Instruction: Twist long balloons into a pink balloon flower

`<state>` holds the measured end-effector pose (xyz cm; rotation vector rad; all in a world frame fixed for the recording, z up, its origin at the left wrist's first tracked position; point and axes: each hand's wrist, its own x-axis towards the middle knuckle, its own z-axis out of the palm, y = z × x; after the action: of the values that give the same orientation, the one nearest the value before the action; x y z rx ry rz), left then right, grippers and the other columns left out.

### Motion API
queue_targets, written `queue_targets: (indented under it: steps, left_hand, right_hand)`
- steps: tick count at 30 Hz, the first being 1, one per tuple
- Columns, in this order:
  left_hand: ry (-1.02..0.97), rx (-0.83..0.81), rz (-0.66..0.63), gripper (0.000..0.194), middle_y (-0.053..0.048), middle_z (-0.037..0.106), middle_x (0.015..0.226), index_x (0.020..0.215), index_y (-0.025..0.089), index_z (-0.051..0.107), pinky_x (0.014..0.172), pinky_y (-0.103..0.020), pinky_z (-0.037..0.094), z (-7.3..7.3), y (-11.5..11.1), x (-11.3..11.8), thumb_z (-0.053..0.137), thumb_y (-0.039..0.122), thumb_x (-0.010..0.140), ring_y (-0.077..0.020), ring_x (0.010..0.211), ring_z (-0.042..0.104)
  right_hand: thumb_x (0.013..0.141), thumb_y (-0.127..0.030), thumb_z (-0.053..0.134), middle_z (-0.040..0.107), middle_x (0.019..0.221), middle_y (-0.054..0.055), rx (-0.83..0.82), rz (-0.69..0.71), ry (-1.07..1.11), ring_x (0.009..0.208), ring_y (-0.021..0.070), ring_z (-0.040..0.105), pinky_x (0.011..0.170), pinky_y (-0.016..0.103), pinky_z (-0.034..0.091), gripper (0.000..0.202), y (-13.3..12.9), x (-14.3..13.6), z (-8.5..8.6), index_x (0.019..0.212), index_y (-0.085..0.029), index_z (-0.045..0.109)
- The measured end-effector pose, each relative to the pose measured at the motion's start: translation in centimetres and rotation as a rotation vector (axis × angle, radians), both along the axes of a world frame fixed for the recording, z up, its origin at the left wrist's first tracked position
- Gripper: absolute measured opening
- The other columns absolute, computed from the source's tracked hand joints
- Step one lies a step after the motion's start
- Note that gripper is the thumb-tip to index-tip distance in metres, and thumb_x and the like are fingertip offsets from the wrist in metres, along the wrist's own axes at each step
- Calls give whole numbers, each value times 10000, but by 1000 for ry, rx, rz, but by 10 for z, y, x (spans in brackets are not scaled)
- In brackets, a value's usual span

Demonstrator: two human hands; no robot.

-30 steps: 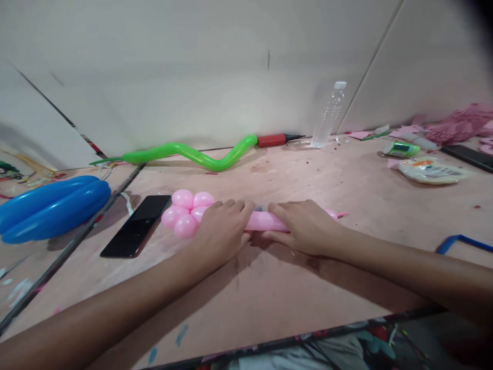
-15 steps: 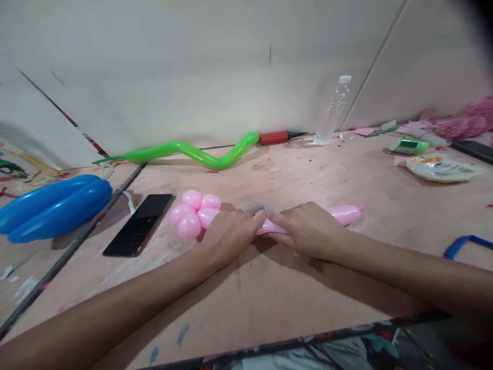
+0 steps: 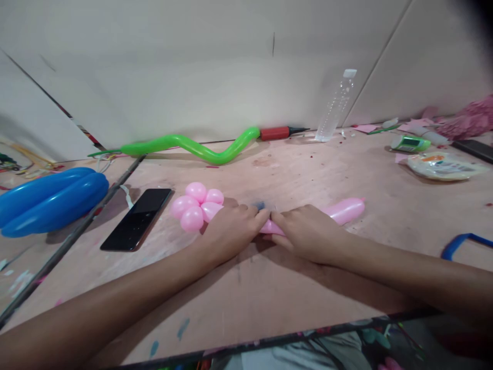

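Observation:
A long pink balloon (image 3: 346,210) lies across the middle of the table, gripped by both hands. Its left end is twisted into a cluster of several small round bubbles (image 3: 191,219). My left hand (image 3: 234,228) is closed around the balloon just right of that cluster. My right hand (image 3: 306,228) is wrapped round it a little further right, and the thumbs almost meet over a short visible stretch between them. The balloon's right end, with a small tip, sticks out past my right hand. The palms and most fingertips are hidden.
A phone (image 3: 136,220) and a blue balloon (image 3: 54,200) lie to the left. Along the wall are a green balloon (image 3: 185,146), a red pump (image 3: 274,133) and a clear bottle (image 3: 334,110). A green-labelled tube (image 3: 410,144), plastic packet (image 3: 441,167) and blue strip (image 3: 458,245) are at right.
Both hands stay closed on the pink balloon and have shifted slightly right. The bubble cluster has tilted up a little, and the camera view has moved slightly.

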<state>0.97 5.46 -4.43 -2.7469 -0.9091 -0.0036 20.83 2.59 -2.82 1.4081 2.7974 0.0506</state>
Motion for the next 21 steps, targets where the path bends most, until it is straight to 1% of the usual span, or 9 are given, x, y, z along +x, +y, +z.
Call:
queue_targets:
  steps: [2, 5, 7, 10, 12, 15, 18, 21]
  left_hand:
    - [-40, 61, -1, 92, -86, 688, 874, 994, 162, 577, 685, -397, 482, -1, 1, 0, 518, 231, 981, -286, 796, 680]
    - [-132, 78, 23, 160, -89, 690, 899, 1018, 159, 581, 668, -399, 488, -3, 1, -2, 595, 300, 946, -294, 810, 675]
    - [-207, 63, 29, 179, -77, 697, 922, 1014, 165, 585, 689, -391, 497, -3, 0, -3, 636, 311, 924, -279, 828, 676]
    - [-285, 61, 38, 158, -52, 703, 919, 986, 182, 590, 692, -368, 489, -5, -2, -4, 650, 312, 920, -253, 829, 673]
    - [-289, 86, 58, 177, -52, 704, 905, 970, 186, 595, 674, -369, 477, -5, -3, -3, 655, 345, 922, -256, 812, 668]
    - [-261, 120, 75, 210, -65, 702, 885, 934, 182, 593, 657, -374, 466, -7, -3, -2, 669, 376, 915, -268, 791, 664]
    - [-218, 119, 90, 203, -64, 689, 830, 891, 185, 573, 627, -362, 452, -8, -3, -1, 666, 364, 918, -265, 745, 659]
    - [-148, 86, 127, 173, -64, 680, 788, 898, 186, 563, 580, -345, 427, -10, -2, 0, 642, 337, 927, -266, 706, 652]
  right_hand:
    - [939, -409, 608, 763, 888, 83, 35, -45, 65, 756, 266, 699, 611, 335, 346, 247, 1, 1, 2, 958, -170, 666]
    - [922, -465, 623, 756, 902, 68, 75, -68, 106, 767, 246, 681, 619, 316, 310, 279, 3, 5, 6, 958, -190, 655]
    - [933, -514, 596, 748, 842, 59, 75, -82, 87, 713, 231, 658, 598, 309, 266, 321, 2, 9, 11, 922, -199, 654]
    - [958, -576, 537, 717, 717, 45, 62, -98, 50, 614, 211, 606, 574, 308, 203, 399, 0, 15, 17, 852, -207, 643]
    - [964, -596, 522, 707, 702, 44, 70, -89, 50, 602, 211, 594, 575, 309, 191, 419, -1, 18, 18, 846, -210, 635]
    - [950, -577, 561, 713, 752, 48, 82, -69, 69, 646, 227, 614, 586, 309, 202, 381, 0, 21, 15, 864, -211, 627]
    - [964, -541, 562, 729, 847, 52, 71, -68, 108, 709, 235, 640, 601, 312, 228, 345, 0, 18, 8, 912, -205, 625]
    - [988, -553, 526, 743, 918, 60, 52, -70, 108, 724, 240, 657, 596, 315, 232, 372, 1, 13, 3, 1003, -196, 625]
